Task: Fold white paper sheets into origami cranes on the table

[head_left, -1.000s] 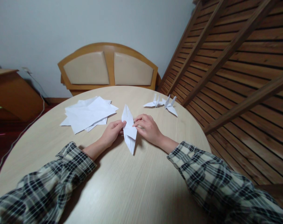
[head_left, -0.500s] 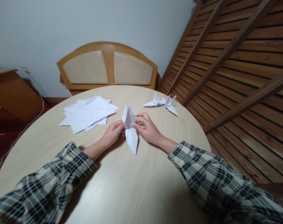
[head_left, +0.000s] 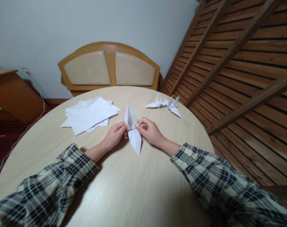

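Note:
A long, pointed piece of folded white paper (head_left: 133, 130) lies lengthwise on the round pale-wood table (head_left: 124, 189), held at its middle from both sides. My left hand (head_left: 114, 135) pinches its left edge with curled fingers. My right hand (head_left: 150, 131) pinches the right edge, thumb and forefinger closed on the paper. Both forearms wear a plaid shirt and rest on the tabletop.
A loose stack of white paper sheets (head_left: 90, 114) lies at the left rear of the table. Two finished paper cranes (head_left: 166, 104) stand at the right rear. A wooden chair back (head_left: 109, 67) is beyond the table; a slatted wooden wall (head_left: 240, 72) runs along the right.
The folded paper has been narrowed at its middle and its near tip has swung slightly right. My fingers have closed tighter on its edges.

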`<state>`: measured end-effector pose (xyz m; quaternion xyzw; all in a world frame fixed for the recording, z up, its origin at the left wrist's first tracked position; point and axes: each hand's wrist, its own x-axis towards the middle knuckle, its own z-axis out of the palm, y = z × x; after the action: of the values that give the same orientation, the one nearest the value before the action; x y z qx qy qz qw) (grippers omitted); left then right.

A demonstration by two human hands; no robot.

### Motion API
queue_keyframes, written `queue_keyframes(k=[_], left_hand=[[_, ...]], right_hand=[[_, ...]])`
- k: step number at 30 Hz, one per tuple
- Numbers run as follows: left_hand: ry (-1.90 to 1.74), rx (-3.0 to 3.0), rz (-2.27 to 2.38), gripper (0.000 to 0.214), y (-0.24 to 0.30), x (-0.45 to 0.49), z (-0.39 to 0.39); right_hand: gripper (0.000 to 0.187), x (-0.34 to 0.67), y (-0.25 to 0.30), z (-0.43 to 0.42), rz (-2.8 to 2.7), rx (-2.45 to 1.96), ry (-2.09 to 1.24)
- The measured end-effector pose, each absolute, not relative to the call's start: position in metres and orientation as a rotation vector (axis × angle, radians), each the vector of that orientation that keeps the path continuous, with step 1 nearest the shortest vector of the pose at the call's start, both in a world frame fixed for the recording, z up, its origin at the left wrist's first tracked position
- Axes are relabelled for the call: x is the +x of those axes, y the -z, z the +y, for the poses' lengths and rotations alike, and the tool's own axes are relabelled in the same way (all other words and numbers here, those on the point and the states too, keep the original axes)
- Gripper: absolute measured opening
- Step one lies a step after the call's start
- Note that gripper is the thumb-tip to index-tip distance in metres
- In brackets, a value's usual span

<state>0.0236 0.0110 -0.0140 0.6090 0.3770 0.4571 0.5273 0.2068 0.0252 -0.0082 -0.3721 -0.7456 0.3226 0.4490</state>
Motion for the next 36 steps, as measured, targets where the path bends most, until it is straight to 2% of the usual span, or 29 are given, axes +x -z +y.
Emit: queue_keyframes(k=[8, 14, 22, 36], left_hand=[[-1.101, 1.394, 0.893, 0.031, 0.0155, 0.0231, 0.0108], [-1.089, 1.294, 0.903, 0.042, 0.0177, 0.0227, 0.0137], [-1.079, 1.565, 0.937, 0.026, 0.009, 0.0243, 0.0107], [-1.133, 1.597, 0.985, 0.03, 0.0134, 0.0235, 0.0124]], right_hand=[[0.016, 0.2072, 0.0103, 0.0255, -1.845, -0.921, -0.748], [0.016, 0.2081, 0.0075, 0.0254, -1.824, -0.929, -0.746], [0.017, 0.2072, 0.0083, 0.0256, -1.81, -0.919, -0.764], [0.013, 0.2063, 0.0108, 0.0251, -1.782, -0.881, -0.836]])
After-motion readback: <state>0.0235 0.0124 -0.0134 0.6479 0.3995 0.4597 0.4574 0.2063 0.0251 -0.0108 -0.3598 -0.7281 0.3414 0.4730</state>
